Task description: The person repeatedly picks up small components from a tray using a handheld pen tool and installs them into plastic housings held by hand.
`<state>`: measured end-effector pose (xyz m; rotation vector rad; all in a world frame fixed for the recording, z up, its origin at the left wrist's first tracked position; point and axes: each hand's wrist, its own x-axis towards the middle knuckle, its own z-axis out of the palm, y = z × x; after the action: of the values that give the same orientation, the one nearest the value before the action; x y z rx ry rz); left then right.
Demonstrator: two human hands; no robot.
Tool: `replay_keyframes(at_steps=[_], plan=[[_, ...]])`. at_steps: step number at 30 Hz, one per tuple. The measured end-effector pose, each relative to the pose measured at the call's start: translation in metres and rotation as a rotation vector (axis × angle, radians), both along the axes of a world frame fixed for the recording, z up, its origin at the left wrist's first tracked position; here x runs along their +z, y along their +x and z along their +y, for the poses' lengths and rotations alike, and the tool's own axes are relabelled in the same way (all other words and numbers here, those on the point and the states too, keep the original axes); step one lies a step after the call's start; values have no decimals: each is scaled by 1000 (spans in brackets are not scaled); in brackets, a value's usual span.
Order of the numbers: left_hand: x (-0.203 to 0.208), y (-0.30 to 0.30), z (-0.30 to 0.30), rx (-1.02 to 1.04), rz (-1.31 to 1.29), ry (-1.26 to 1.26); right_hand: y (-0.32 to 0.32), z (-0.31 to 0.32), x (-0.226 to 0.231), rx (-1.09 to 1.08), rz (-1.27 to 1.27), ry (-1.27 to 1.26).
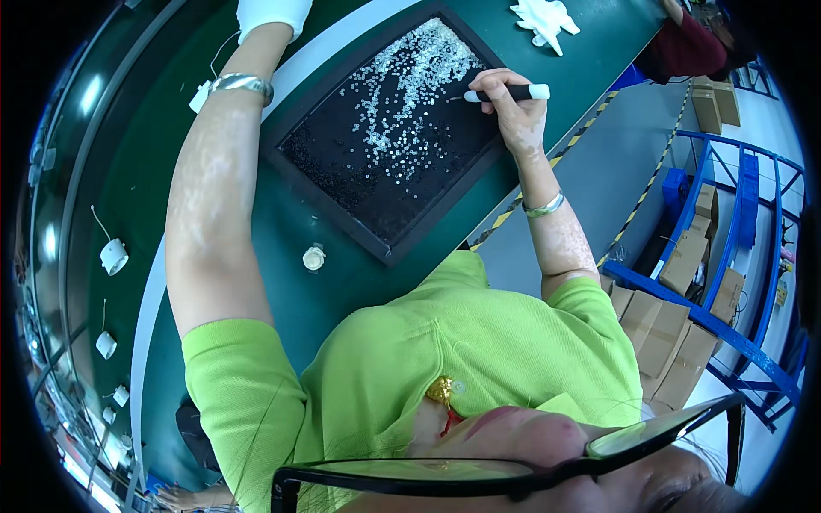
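My right hand (516,107) is closed round a black pen-shaped tool (513,92) with white ends. Its thin tip points left, over a dark rectangular tray (329,203). Many small shiny ring-like pieces (419,64) lie scattered in the tray, thickest at its far end; small dark bits gather along the left side. My left hand (274,12), in a white glove, reaches past the tray's far left and is cut off by the upper edge, so its fingers are hidden. A small round whitish container (314,257) stands near the tray's left corner.
A crumpled white glove (545,23) lies on the green table (286,295). Corded white devices (113,255) sit along the left. At right are blue shelving (701,295) and cardboard boxes (654,333). Another person's maroon sleeve (691,47) shows far right, and a hand (184,498) lower left.
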<state>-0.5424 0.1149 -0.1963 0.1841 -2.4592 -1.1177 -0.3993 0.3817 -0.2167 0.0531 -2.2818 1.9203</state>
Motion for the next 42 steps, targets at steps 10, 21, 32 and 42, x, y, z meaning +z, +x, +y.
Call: replay_keyframes(at_steps=[10,21,32,42], plan=[[38,180,-38,-4,-52,244,-5,2,-8,45,-35,51],[-23,302,-28,65,-178,389,0,-8,3,-57,200,423],[-46,325,-24,-126,-122,49,0,2,-1,-277,111,277],[-48,324,-25,-147,-129,59,0,-3,0,-244,90,440]])
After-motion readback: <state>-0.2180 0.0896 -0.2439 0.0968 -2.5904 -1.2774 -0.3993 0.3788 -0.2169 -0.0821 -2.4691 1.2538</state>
